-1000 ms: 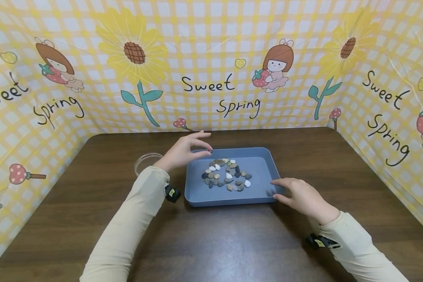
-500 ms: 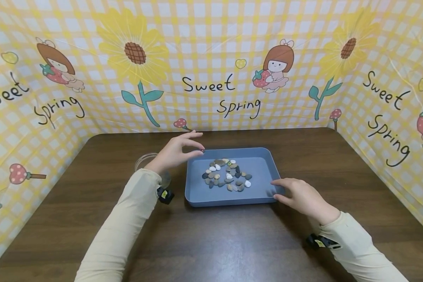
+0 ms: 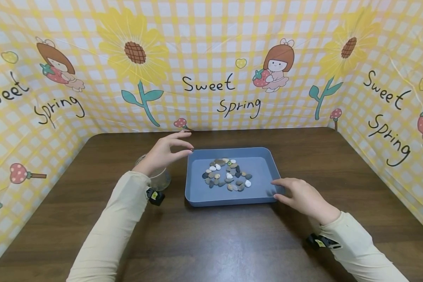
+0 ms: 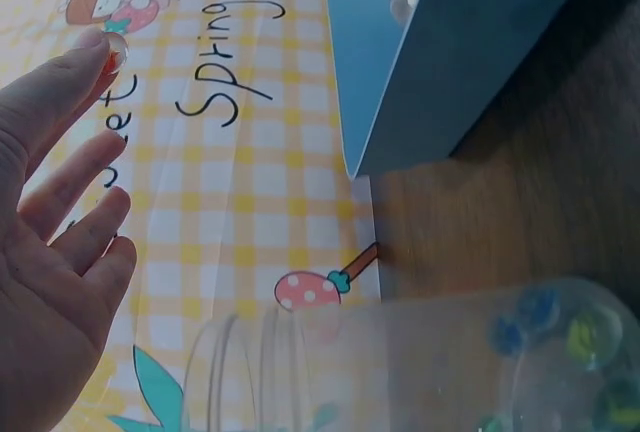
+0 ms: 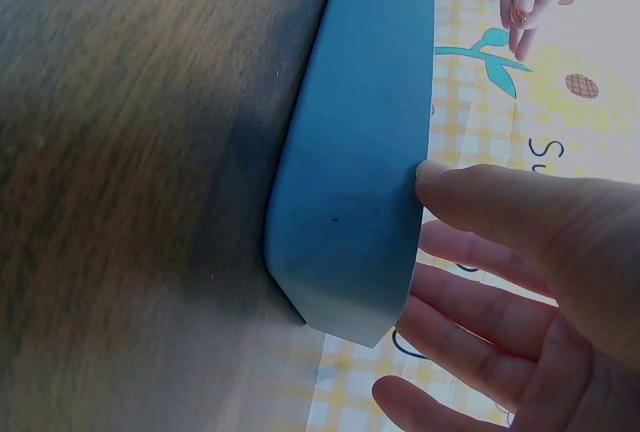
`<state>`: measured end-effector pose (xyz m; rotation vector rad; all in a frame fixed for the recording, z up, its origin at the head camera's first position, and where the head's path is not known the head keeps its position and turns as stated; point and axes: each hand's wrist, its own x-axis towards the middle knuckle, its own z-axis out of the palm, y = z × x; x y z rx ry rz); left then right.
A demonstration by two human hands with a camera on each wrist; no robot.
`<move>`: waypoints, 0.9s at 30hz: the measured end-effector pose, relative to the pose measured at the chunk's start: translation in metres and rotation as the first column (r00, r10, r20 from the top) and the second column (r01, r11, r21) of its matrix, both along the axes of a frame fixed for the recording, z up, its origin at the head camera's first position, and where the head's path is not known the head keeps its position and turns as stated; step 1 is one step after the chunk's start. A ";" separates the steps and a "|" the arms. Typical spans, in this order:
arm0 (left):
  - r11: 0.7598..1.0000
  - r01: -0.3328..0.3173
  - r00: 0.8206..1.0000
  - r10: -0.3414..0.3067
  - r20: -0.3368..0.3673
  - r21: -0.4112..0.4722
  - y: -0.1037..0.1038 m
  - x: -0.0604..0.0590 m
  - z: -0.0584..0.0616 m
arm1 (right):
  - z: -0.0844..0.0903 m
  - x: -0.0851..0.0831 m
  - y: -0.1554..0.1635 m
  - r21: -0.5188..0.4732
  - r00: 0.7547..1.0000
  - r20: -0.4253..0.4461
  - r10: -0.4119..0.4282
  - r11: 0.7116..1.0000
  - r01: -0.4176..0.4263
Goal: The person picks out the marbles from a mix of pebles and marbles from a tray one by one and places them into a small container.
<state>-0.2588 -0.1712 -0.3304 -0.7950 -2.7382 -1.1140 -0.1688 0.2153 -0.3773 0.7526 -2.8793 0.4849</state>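
A clear glass marble (image 4: 118, 52) with orange inside is pinched between the thumb and index finger of my left hand (image 3: 161, 154), while the other fingers stay spread. That hand is left of the blue tray (image 3: 264, 168), raised over the clear jar (image 3: 163, 181), which my wrist partly hides. Blue, yellow and green marbles (image 4: 590, 337) lie at the jar's bottom in the left wrist view. My right hand (image 3: 304, 198) holds the tray's right rim, thumb outside and fingers reaching over the edge, as the right wrist view (image 5: 510, 292) shows.
Several grey, white, black and tan pebbles (image 3: 229, 176) lie arranged in curved lines inside the tray. The brown wooden table (image 3: 218, 239) carries tray and jar. A yellow checked cloth (image 3: 208, 47) printed with sunflowers stands around its back and sides.
My left hand has moved left with the marble, away from the tray's back left corner to above the jar, showing more of the jar's side. The right hand and pebbles stay put.
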 end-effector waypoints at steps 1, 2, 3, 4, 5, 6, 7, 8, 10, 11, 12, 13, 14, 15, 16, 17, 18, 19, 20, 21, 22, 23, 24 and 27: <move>1.000 -0.009 1.000 0.009 -0.010 -0.012 -0.002 0.000 0.000 | 0.000 0.000 0.000 0.000 1.000 0.000 0.000 1.000 0.000; 1.000 -0.017 1.000 0.017 -0.012 -0.015 -0.004 0.001 0.000 | 0.000 0.000 0.000 0.001 1.000 0.000 -0.001 1.000 0.001; 0.999 -0.024 1.000 0.024 -0.017 -0.024 -0.006 0.001 0.001 | 0.000 0.000 0.000 0.001 1.000 0.000 -0.001 1.000 0.001; 0.999 -0.033 0.999 0.033 -0.011 -0.024 -0.007 0.001 0.001 | 0.000 0.000 0.000 0.001 1.000 -0.001 -0.001 1.000 0.001; 0.999 -0.041 0.999 0.041 -0.005 -0.025 -0.009 0.001 0.001 | 0.000 0.000 0.000 0.001 1.000 -0.001 -0.001 1.000 0.001; 0.998 -0.050 0.999 0.050 -0.001 -0.027 -0.011 0.002 0.001 | 0.000 0.000 0.000 0.000 1.000 -0.002 -0.001 1.000 0.001; 0.998 -0.055 0.998 0.056 0.002 -0.029 -0.013 0.002 0.001 | 0.000 0.000 0.000 -0.001 1.000 -0.002 0.000 1.000 0.000; 0.998 -0.057 0.998 0.057 0.006 -0.031 -0.014 0.002 0.000 | 0.000 0.000 0.000 -0.002 1.000 -0.001 0.001 1.000 -0.001; 0.998 -0.060 0.998 0.061 0.012 -0.034 -0.017 0.003 0.000 | 0.000 0.000 0.000 -0.003 1.000 -0.003 -0.003 1.000 0.003; 0.997 -0.062 0.998 0.063 0.010 -0.035 -0.019 0.003 0.000 | 0.000 0.000 0.000 -0.004 1.000 -0.003 -0.004 1.000 0.004; 0.997 -0.066 0.998 0.067 0.008 -0.038 -0.021 0.004 -0.001 | -0.001 0.000 0.000 -0.005 1.000 -0.004 -0.003 1.000 0.003; 0.997 -0.071 0.997 0.071 0.006 -0.038 -0.022 0.004 -0.001 | -0.001 0.000 0.000 -0.006 1.000 -0.004 -0.005 1.000 0.005; 0.996 -0.076 0.997 0.076 0.001 -0.039 -0.024 0.004 -0.001 | -0.001 0.000 0.000 -0.006 1.000 -0.004 -0.005 1.000 0.004; 0.996 -0.082 0.997 0.082 -0.006 -0.039 -0.026 0.005 -0.002 | -0.002 0.000 0.000 -0.006 1.000 -0.004 -0.006 1.000 0.006; 0.995 -0.087 0.996 0.087 -0.012 -0.040 -0.028 0.005 -0.002 | -0.002 0.000 0.001 -0.008 1.000 -0.003 -0.004 1.000 0.004; 0.995 -0.093 0.996 0.093 -0.018 -0.040 -0.030 0.005 -0.002 | -0.002 0.000 0.001 -0.007 1.000 -0.005 -0.004 1.000 0.004; 0.994 -0.098 0.995 0.097 -0.021 -0.038 -0.032 0.005 -0.002 | -0.002 -0.001 0.001 -0.007 1.000 -0.006 -0.002 1.000 0.002; 0.994 -0.103 0.994 0.102 -0.026 -0.038 -0.034 0.005 -0.003 | -0.002 -0.001 0.001 -0.007 1.000 -0.007 -0.002 1.000 0.002; 0.994 -0.107 0.994 0.106 -0.029 -0.038 -0.036 0.005 -0.003 | -0.003 -0.001 0.001 -0.007 1.000 -0.009 0.001 1.000 -0.001; 0.993 -0.112 0.993 0.111 -0.031 -0.037 -0.038 0.005 -0.003 | -0.002 -0.001 0.001 -0.007 1.000 -0.011 0.001 1.000 -0.001; 0.992 -0.117 0.993 0.116 -0.033 -0.039 -0.040 0.005 -0.003 | -0.003 -0.001 0.001 -0.007 1.000 -0.012 0.002 1.000 -0.002; 0.992 -0.122 0.992 0.121 -0.035 -0.038 -0.042 0.005 -0.003 | -0.003 -0.001 0.001 -0.006 1.000 -0.012 0.001 1.000 -0.001; 0.991 -0.125 0.992 0.124 -0.036 -0.037 -0.044 0.006 -0.003 | -0.003 -0.002 0.001 -0.005 1.000 -0.010 0.001 1.000 -0.002; 0.991 -0.132 0.991 0.130 -0.040 -0.038 -0.049 0.006 -0.005 | -0.003 -0.002 0.001 -0.002 1.000 -0.006 -0.001 1.000 0.001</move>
